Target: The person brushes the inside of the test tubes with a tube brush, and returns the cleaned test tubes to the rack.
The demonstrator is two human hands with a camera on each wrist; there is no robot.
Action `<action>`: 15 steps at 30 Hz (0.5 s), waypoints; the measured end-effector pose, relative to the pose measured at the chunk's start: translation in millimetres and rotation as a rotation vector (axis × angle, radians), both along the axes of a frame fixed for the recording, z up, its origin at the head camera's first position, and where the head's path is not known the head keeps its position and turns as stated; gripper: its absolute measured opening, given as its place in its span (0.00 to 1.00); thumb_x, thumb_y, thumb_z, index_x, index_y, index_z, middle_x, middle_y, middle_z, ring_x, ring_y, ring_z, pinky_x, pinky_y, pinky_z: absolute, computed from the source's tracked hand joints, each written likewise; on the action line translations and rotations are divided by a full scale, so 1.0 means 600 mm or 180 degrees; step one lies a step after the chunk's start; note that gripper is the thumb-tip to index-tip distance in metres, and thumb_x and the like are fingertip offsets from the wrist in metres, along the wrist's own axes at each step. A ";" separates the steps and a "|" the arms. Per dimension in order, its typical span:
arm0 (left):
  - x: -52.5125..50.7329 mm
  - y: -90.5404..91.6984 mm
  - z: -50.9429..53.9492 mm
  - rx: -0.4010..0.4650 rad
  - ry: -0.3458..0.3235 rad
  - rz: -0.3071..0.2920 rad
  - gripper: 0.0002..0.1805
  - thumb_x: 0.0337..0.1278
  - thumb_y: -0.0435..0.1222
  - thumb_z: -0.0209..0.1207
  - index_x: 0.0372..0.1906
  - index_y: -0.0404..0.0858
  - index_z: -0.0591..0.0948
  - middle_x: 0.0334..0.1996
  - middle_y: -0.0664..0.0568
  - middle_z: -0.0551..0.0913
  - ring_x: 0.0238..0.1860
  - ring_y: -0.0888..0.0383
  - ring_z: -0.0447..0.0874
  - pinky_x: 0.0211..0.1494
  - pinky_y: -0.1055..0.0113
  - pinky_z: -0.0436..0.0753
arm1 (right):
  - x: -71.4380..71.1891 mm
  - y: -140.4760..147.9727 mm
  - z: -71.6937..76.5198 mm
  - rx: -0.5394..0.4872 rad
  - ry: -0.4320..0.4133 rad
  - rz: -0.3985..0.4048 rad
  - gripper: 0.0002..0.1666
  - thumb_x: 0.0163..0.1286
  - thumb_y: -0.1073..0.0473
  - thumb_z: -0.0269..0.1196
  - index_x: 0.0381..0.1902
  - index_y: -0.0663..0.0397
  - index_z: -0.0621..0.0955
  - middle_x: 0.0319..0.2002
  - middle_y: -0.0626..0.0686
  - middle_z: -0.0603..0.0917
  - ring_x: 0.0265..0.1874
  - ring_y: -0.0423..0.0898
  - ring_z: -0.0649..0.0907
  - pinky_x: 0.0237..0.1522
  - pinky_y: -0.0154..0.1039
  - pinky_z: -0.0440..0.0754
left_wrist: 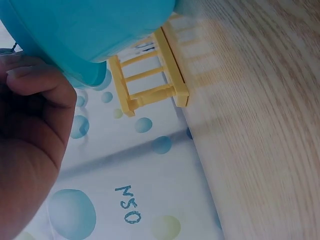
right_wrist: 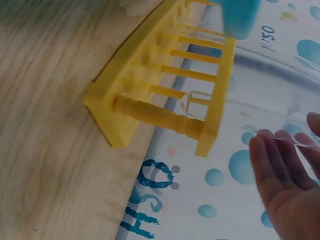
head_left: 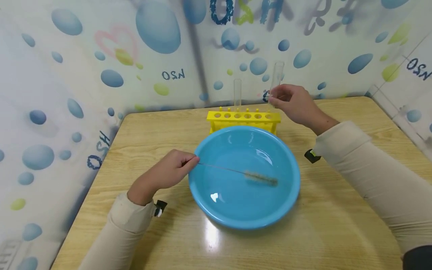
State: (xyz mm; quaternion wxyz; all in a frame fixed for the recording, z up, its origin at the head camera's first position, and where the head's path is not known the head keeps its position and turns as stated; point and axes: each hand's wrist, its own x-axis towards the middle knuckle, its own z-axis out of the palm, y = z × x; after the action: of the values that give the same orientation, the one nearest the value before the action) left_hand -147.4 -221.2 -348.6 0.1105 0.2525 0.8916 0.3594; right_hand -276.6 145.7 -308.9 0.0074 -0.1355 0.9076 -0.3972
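My left hand [head_left: 172, 168] pinches the thin wire handle of a test tube brush [head_left: 260, 178] at the left rim of a blue basin [head_left: 244, 224]. The bristled end lies over the inside of the basin. With its fingers and thumb, my right hand [head_left: 297, 103] holds a clear glass test tube [head_left: 277, 71] upright, tilted slightly. In the right wrist view, the tube's rounded bottom [right_wrist: 190, 104] is through the top plate of the yellow test tube rack [right_wrist: 160, 117], at its end hole. Another test tube [head_left: 237, 92] stands in a middle hole.
The rack stands right behind the basin on a wooden table [head_left: 158, 135]. A patterned wall [head_left: 182, 86] rises along the table's back edge. Small black devices [head_left: 312, 156] hang at both wrists.
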 end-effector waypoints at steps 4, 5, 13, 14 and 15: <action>0.000 0.000 -0.001 0.0029 0.0021 -0.0041 0.23 0.77 0.39 0.49 0.19 0.41 0.71 0.15 0.59 0.59 0.17 0.66 0.57 0.24 0.72 0.61 | -0.004 0.004 -0.015 0.0098 -0.0106 -0.0023 0.23 0.77 0.44 0.55 0.59 0.53 0.76 0.57 0.57 0.79 0.59 0.56 0.78 0.62 0.57 0.77; 0.001 0.000 -0.002 0.0041 0.0016 -0.0050 0.23 0.77 0.39 0.49 0.18 0.42 0.71 0.15 0.59 0.59 0.17 0.66 0.56 0.24 0.73 0.61 | -0.006 0.004 -0.019 0.0114 -0.0118 -0.0022 0.23 0.77 0.44 0.55 0.59 0.53 0.76 0.57 0.57 0.79 0.59 0.56 0.78 0.62 0.58 0.78; 0.008 0.000 -0.005 0.0083 -0.0036 -0.0074 0.23 0.77 0.38 0.50 0.18 0.44 0.67 0.15 0.60 0.58 0.17 0.66 0.57 0.24 0.73 0.61 | -0.017 0.000 -0.046 0.0249 -0.0214 -0.0003 0.20 0.78 0.46 0.55 0.57 0.53 0.77 0.54 0.57 0.79 0.57 0.55 0.77 0.58 0.54 0.81; 0.008 0.000 -0.005 0.0089 -0.0039 -0.0072 0.23 0.77 0.38 0.50 0.18 0.44 0.68 0.15 0.60 0.58 0.17 0.66 0.57 0.24 0.73 0.61 | -0.018 -0.001 -0.047 0.0268 -0.0222 -0.0001 0.20 0.77 0.46 0.55 0.57 0.53 0.77 0.54 0.57 0.80 0.57 0.55 0.77 0.58 0.54 0.81; 0.009 0.000 -0.004 0.0087 -0.0036 -0.0067 0.23 0.77 0.38 0.50 0.18 0.44 0.69 0.15 0.60 0.59 0.17 0.66 0.57 0.23 0.73 0.61 | -0.019 -0.001 -0.048 0.0294 -0.0224 0.0012 0.20 0.77 0.46 0.56 0.57 0.53 0.77 0.54 0.57 0.80 0.57 0.55 0.77 0.58 0.54 0.81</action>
State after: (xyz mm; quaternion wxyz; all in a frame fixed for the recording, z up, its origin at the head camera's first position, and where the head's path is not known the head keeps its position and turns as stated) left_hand -142.1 -221.3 -351.2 0.1158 0.2613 0.8832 0.3718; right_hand -288.2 144.9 -337.9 0.0463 -0.1227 0.9239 -0.3594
